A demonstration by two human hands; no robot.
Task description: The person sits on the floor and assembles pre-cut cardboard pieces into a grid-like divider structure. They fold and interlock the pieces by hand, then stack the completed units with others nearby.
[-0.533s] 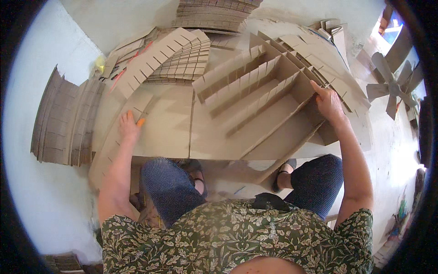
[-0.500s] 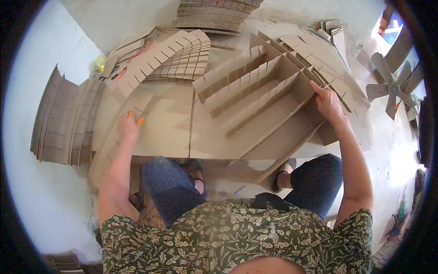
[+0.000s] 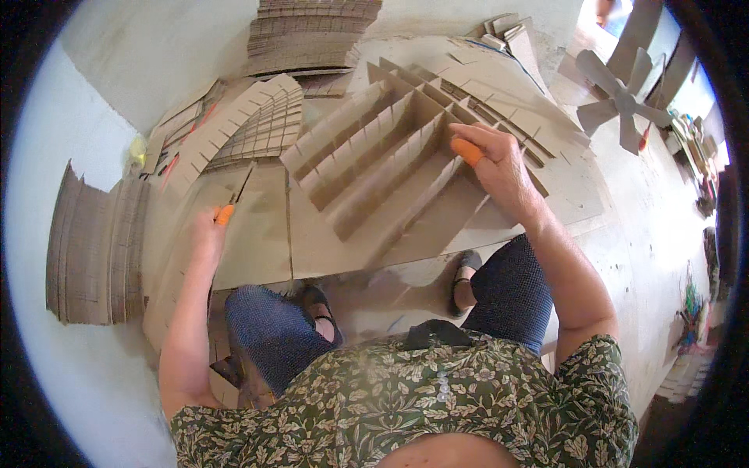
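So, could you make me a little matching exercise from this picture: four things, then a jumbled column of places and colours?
1. Right hand
2. Fan
3. Thumb covers
4. Trousers

A. Dark blue
B. Grey-bladed, at the view's upper right
C. At the slotted cardboard divider grid
D. Bright orange

Pairs: 1-C, 2-B, 3-D, 4-A

A pale wall [image 3: 175,51] with faint smudges runs behind the surface [image 3: 246,261], meeting a bluish-white side wall [image 3: 39,195] at a corner on the left. The surface is low, tan and flat, crossed by a dark seam. To the right, a whitish, scuffed floor [image 3: 636,249] catches strong daylight. A grey fan [image 3: 622,101] with broad blades stands near a bright opening [image 3: 612,14] at upper right, and mixed clutter [image 3: 697,160] lines the right-hand edge.
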